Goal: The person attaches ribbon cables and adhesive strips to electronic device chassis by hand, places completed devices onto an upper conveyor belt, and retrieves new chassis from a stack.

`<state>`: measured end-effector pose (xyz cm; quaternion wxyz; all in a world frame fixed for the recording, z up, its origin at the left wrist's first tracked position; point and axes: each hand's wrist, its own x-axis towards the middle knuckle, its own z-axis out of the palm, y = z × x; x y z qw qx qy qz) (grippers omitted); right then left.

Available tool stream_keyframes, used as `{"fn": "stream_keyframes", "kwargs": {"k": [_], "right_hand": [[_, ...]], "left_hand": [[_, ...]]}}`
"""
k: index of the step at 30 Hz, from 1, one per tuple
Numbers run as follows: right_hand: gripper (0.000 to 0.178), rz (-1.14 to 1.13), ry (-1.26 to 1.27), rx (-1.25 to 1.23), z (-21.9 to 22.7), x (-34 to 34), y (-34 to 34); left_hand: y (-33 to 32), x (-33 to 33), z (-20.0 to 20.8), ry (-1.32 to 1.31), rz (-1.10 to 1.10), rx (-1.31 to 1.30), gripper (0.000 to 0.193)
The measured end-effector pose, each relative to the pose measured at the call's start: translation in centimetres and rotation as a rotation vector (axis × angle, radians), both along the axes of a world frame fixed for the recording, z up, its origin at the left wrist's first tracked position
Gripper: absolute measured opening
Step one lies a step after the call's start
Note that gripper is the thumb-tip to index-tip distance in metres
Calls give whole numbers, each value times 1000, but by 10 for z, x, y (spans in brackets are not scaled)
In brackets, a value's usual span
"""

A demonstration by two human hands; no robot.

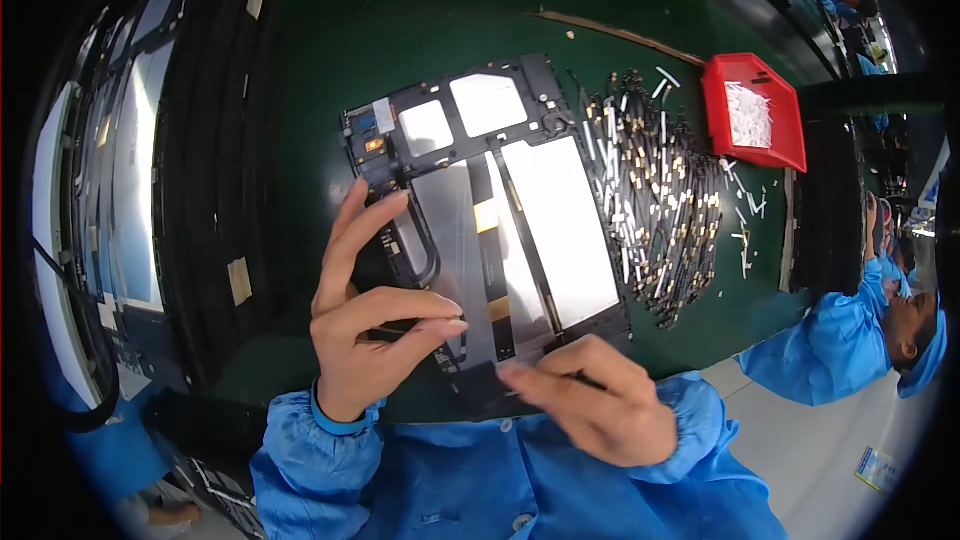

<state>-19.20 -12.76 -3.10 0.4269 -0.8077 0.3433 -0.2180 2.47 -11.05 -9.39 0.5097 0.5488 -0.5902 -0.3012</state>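
A flat black device housing [480,240] with silver panels and a dark flat strip down its middle lies in front of me, tilted slightly. Over its left side is my left hand [375,315], thumb and index finger pinched on a thin black cable [464,344]. Its other fingers reach up along the housing's left edge. My right hand [600,395] is closed at the housing's near edge, fingertips pressed together by the lower corner; what they hold, if anything, is hidden. A black cable [430,258] curves along the housing's left side.
Right of the housing lies a heap of short black cables [660,200] with gold ends and white pieces. Behind it, a red bin [785,130] holds white strips. Stacked black housings [215,190] stand at left. A co-worker in blue [830,350] sits at right.
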Motion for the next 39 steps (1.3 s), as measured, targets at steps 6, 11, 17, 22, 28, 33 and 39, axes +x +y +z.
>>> {"fn": "stream_keyframes", "kwargs": {"k": [6,11,17,22,28,33,39], "right_hand": [[29,70,-53,-244,-38,20,-7],[30,82,16,-302,-43,18,-5],[32,97,46,-328,-41,19,-6],[32,154,45,-312,-41,17,-10],[32,161,65,-314,-40,17,-9],[34,158,90,-323,-40,16,-7],[34,151,90,-332,-41,16,-5]], "left_hand": [[1,6,-4,98,-8,37,20],[1,7,-6,102,-16,47,20],[1,6,-4,117,-9,57,20],[-2,6,-4,50,4,44,21],[-22,10,10,-282,-65,21,21],[-30,9,3,-360,-76,36,21],[-29,7,3,-343,-50,63,18]]}}
